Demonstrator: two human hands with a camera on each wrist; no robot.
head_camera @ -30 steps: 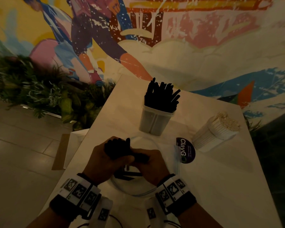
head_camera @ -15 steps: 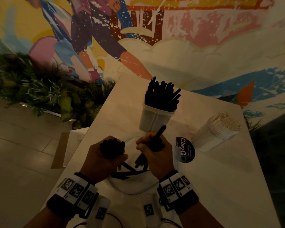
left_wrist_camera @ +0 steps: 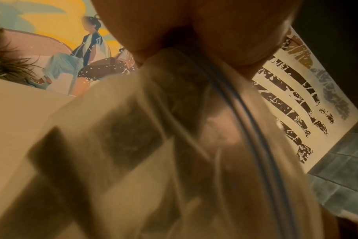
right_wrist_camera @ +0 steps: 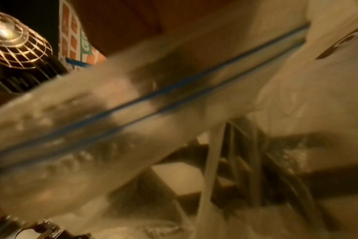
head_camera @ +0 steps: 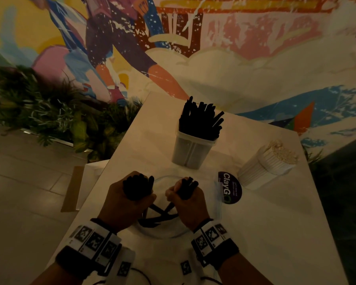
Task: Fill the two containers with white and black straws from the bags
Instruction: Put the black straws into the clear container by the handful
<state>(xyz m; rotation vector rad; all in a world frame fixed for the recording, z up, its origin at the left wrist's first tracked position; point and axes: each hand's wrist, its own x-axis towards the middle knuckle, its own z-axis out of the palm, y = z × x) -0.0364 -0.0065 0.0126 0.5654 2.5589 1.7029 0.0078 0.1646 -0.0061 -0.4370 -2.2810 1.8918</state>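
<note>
Since half a second ago the right hand point(head_camera: 188, 199) has tipped its few black straws point(head_camera: 187, 187) more upright, and the single long straw that stuck out toward the container is now drawn in with the rest. That right grip is curled tight around the small bunch, ends poking up above the knuckles. Over on the other side, the left hand point(head_camera: 123, 202) has a full fist wrapped around a thicker bundle of black straws point(head_camera: 136, 187), its grip closed firmly on them, held upright just beside the right hand. Both hands sit over the clear zip bag point(head_camera: 162, 229) lying flat on the white table point(head_camera: 265, 233), and a few loose black straws point(head_camera: 156, 218) lie crossed inside it between the wrists. From the left wrist view the bag's plastic and its blue seal line point(left_wrist_camera: 253, 129) run blurred right under the palm; the right wrist view shows the same blue seal point(right_wrist_camera: 174, 90) slanting across. Farther back on the table stands the clear container point(head_camera: 190, 152), already bristling with black straws, and to its right the second container point(head_camera: 265, 166), packed with white straws and leaning on its side. A round dark sticker point(head_camera: 230, 188) sits between bag and white straws.
</note>
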